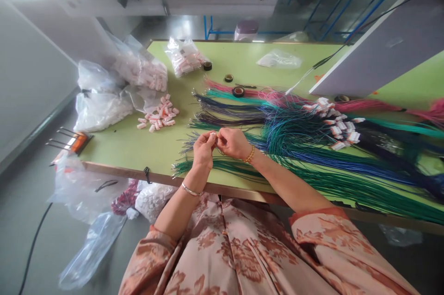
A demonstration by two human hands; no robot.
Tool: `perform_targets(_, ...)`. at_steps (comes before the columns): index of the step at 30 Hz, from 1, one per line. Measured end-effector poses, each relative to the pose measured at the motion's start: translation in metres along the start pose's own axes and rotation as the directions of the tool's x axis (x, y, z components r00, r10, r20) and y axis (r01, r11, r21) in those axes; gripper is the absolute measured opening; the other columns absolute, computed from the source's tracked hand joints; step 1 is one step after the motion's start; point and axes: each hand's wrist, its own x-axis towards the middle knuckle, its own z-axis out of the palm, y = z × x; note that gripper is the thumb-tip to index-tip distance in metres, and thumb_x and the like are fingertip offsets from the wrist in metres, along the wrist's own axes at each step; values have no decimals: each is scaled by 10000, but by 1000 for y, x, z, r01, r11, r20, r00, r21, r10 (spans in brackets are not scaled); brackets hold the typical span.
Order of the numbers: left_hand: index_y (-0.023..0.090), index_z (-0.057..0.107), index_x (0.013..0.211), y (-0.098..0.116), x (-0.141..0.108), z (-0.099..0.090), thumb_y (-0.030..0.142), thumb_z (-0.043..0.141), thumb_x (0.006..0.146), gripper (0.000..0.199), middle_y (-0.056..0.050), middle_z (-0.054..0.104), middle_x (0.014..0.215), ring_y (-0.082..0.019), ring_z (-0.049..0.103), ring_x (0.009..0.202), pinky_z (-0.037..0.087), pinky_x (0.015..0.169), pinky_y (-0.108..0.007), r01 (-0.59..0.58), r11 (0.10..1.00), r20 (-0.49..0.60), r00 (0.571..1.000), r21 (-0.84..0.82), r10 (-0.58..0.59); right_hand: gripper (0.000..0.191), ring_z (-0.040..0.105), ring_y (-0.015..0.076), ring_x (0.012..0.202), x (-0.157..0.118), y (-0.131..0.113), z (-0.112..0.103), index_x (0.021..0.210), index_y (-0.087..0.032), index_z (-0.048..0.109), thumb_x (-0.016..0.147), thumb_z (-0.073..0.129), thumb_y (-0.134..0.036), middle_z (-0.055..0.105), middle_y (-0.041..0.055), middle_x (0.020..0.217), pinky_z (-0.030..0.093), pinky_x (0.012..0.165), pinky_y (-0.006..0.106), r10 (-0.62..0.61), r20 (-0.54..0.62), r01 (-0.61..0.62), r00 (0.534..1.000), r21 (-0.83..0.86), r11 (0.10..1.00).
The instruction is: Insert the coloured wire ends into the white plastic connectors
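My left hand [204, 148] and my right hand [234, 143] meet above the wire bundles, fingertips pinched together. Between the left fingertips shows a bit of a small white connector housing [213, 134], mostly covered by the fingers. What the right fingers pinch is hidden. Under and beside the hands run bundles of green wires [312, 179], blue wires [322, 162] and dark wires [229, 118], their metal-tipped ends pointing left. To the left lies a loose pile of white and orange connector housings [161, 113]. Right of the hands, a cluster of wired connectors [342, 128] rests on the wires.
Bags of connector housings [142, 70] and a white-filled bag [104, 110] stand at the left of the green table [187, 140]. Black tape rolls [238, 91] lie at the back. An orange pronged holder [79, 142] sits at the left edge. A slanted panel [378, 50] stands right.
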Motion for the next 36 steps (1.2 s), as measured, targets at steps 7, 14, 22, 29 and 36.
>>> perform_targets(7,141,696,782,7,7,3,170,816,616,206,1,657,719,-60,540,612,433,632,-201,37,997,57,998,-68,-34,197,427,86,524,2,5,-12,722,-163,573,823,541,-329,578,-16,611,336,526,209,106,78,-126,991,335,934)
perform_targets(14,118,686,802,2,14,-4,156,789,647,190,-2,632,696,-45,506,570,403,566,-182,80,995,51,996,-58,-77,208,589,145,671,59,65,-35,795,-135,701,838,542,-261,701,63,750,426,659,239,343,4,-342,940,-31,939)
perform_targets(22,109,673,818,2,15,-9,139,782,663,192,-2,617,700,-45,515,579,402,561,-176,112,992,34,993,-62,-110,175,653,213,870,95,101,-14,868,-186,749,800,594,-233,742,99,970,459,731,267,542,59,-486,838,-370,792)
perform_targets(29,115,678,802,1,15,-10,142,787,651,189,2,616,697,-45,509,570,397,545,-175,116,991,44,993,-68,-113,221,651,237,881,100,107,-17,984,-153,692,865,517,-219,716,154,1015,460,753,291,520,114,-436,847,-412,800)
perform_targets(36,112,682,812,-1,15,-11,173,799,640,217,4,606,693,-50,508,590,389,553,-182,112,991,51,993,-67,-109,179,646,185,842,111,105,-12,895,-159,711,828,557,-221,732,92,939,444,717,243,412,154,-344,898,-335,877)
